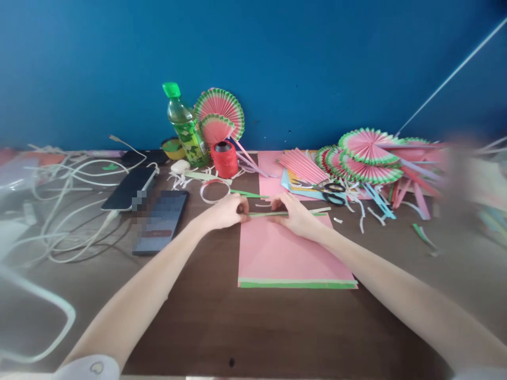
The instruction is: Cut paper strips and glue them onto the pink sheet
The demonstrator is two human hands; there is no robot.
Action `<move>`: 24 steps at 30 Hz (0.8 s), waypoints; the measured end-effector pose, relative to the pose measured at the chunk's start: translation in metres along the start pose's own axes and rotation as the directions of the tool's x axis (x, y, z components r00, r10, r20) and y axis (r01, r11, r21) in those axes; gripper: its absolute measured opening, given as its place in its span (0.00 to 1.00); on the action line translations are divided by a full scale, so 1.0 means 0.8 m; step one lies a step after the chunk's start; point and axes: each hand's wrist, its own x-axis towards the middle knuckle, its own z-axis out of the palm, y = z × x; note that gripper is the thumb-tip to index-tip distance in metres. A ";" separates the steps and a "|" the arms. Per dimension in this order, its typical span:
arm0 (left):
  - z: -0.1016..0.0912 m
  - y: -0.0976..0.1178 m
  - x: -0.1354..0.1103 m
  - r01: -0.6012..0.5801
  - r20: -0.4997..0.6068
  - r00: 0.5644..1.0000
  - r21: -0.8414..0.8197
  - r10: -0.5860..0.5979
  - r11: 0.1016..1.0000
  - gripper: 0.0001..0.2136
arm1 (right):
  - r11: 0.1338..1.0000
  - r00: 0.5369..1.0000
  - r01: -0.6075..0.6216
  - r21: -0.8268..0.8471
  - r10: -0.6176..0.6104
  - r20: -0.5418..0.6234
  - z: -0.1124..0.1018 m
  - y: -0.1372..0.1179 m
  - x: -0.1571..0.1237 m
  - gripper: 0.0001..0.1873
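Note:
A pink paper sheet (pixel 291 256) with a green strip along its near edge lies flat on the dark table. Its far edge is folded over into a narrow green-edged band (pixel 269 214). My left hand (pixel 225 211) pinches the left end of that fold, fingers closed on it. My right hand (pixel 295 215) presses on the fold's right part with fingers curled down on the paper.
Two phones (pixel 160 221) and white cables (pixel 67 211) lie at left. A green bottle (pixel 184 126), red ribbon spool (pixel 224 158) and folded watermelon-style paper fans (pixel 219 113) stand at the back. Scissors (pixel 330 192), more fans (pixel 366 153) and paper scraps lie at right.

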 end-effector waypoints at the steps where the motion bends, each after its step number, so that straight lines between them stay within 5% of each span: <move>1: -0.006 -0.006 -0.001 0.017 0.023 1.000 -0.010 -0.017 1.000 0.03 | 1.000 1.000 0.001 0.003 -0.001 0.003 0.000 0.000 -0.001 0.11; 3: -0.014 -0.017 -0.003 0.094 -0.003 0.996 -0.013 -0.094 0.996 0.03 | 1.000 1.000 0.003 0.008 -0.003 0.011 -0.001 0.000 -0.001 0.10; 6: -0.014 -0.021 -0.004 0.161 -0.239 0.959 0.023 -0.151 0.987 0.08 | 1.000 1.000 0.021 -0.006 -0.021 0.000 -0.001 0.001 -0.002 0.09; 10: 0.011 -0.006 0.001 -0.005 -0.395 0.918 -0.066 -0.022 0.998 0.09 | 0.997 0.997 0.052 -0.048 -0.054 -0.046 0.001 0.002 -0.003 0.08; 15: 0.038 0.008 0.005 -0.117 -0.397 0.916 -0.149 0.049 0.982 0.10 | 0.999 0.998 0.032 -0.016 -0.033 -0.049 0.001 0.002 -0.003 0.08; 24: 0.036 0.013 0.002 -0.146 -0.303 0.948 -0.142 0.097 0.979 0.10 | 0.997 0.998 -0.034 0.073 0.038 -0.056 0.001 0.008 -0.004 0.09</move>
